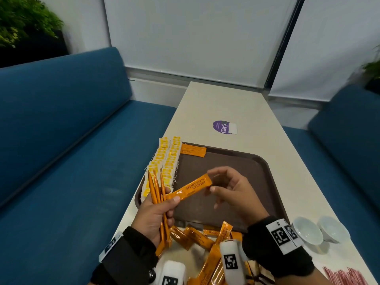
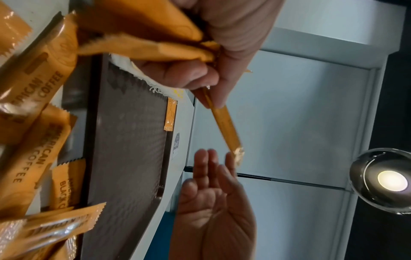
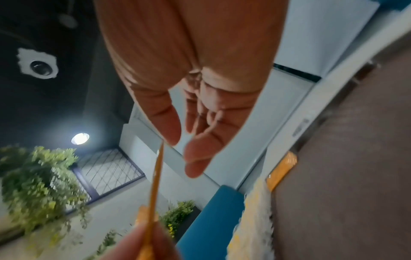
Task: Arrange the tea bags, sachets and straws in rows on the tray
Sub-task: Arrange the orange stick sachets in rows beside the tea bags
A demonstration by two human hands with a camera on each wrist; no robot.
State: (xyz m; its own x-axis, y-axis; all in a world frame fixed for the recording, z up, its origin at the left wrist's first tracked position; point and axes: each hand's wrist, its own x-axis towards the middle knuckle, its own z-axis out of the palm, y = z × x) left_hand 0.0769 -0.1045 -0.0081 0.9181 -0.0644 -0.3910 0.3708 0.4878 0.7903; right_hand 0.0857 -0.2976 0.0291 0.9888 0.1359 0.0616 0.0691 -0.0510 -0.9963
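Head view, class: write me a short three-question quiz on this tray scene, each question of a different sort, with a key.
1. True or false: the right hand already grips the extended sachet.
2. Multiple choice: the tea bags lie along the tray's A) left edge B) right edge C) middle.
3. Fill in: the left hand grips several orange ____.

Key: 1 false, its fingers are spread near the sachet's end; 2 A; 3 sachets.

— Worn on the wrists? 
— Black sleeves and black wrist bands, each with a white tag printed with a black square code. 
— Anything else strapped on? 
— White blocks with the same codes, near the left hand and right hand. Bare fingers.
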